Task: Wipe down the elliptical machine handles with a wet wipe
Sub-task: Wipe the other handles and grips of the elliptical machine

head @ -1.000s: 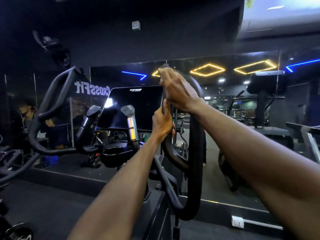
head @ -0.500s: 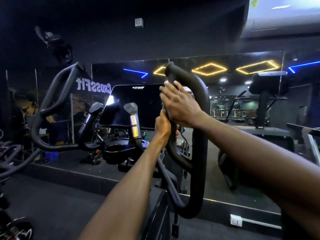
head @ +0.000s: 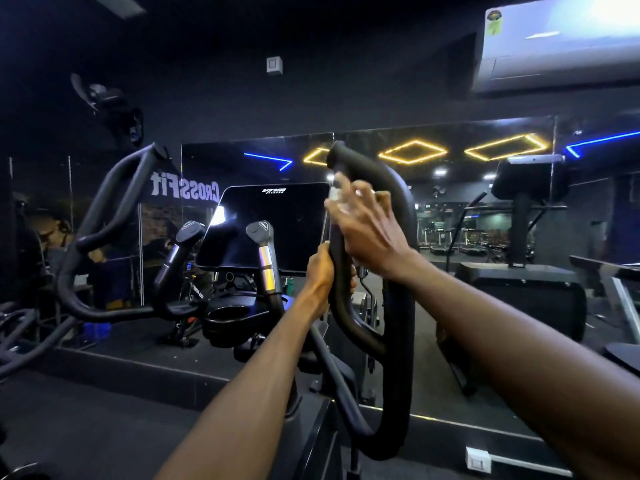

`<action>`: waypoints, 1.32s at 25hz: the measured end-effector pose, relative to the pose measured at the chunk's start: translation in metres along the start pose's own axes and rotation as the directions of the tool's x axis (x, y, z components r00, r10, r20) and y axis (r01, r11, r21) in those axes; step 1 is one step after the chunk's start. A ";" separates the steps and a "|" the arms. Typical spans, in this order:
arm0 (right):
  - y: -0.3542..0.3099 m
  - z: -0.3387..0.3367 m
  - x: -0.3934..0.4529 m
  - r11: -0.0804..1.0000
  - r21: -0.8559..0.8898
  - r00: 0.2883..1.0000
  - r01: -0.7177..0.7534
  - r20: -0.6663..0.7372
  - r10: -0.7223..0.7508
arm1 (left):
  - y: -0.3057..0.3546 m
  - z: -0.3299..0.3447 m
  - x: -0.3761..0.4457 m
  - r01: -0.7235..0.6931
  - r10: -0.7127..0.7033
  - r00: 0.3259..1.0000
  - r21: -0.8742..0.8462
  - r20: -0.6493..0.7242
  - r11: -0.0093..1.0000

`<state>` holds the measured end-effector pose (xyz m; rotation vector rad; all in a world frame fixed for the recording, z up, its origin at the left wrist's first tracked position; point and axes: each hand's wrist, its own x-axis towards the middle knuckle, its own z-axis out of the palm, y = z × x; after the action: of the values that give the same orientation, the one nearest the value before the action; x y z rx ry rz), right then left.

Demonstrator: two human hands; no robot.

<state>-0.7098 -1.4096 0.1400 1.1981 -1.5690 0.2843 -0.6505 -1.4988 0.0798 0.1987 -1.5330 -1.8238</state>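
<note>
The elliptical's right loop handle (head: 398, 327) is black and curved, rising in front of me at centre. My left hand (head: 320, 271) grips its inner bar lower down. Just above, my right hand (head: 367, 223) presses a pale wet wipe (head: 337, 199) against the same inner bar, fingers wrapped over it. Most of the wipe is hidden under my fingers. The left loop handle (head: 104, 220) stands untouched at the left.
Two short fixed grips with metal sensors (head: 265, 258) and the dark console screen (head: 273, 223) sit between the loop handles. A cup holder (head: 235, 313) lies below. A wall mirror (head: 485, 209) is behind, another machine (head: 530, 258) at right, an air conditioner (head: 561, 43) overhead.
My right hand has slid down the inner bar from the handle's top end, which now shows bare. My left hand kept its grip lower on the bar.
</note>
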 end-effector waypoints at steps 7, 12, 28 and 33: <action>0.019 -0.013 0.026 0.982 0.189 1.000 0.008 -0.002 -0.007 | -0.007 -0.003 0.014 -0.057 0.057 0.998 0.043 0.016 0.997; 0.021 -0.020 0.024 0.966 0.252 0.996 0.056 0.054 -0.071 | -0.015 -0.003 0.022 -0.086 0.087 0.996 0.046 -0.011 0.995; 0.023 -0.041 0.048 0.953 0.282 0.992 -0.109 0.094 0.086 | -0.021 -0.003 0.025 -0.102 0.102 0.995 0.013 -0.007 0.995; 0.004 -0.028 0.009 0.937 0.312 0.948 0.158 0.217 -0.232 | -0.024 -0.016 0.026 -0.106 0.135 0.987 0.282 -0.086 0.954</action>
<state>-0.6958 -1.3931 0.1600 1.6648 -1.6450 0.2444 -0.6707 -1.5276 0.0624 0.3205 -1.6832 -1.4773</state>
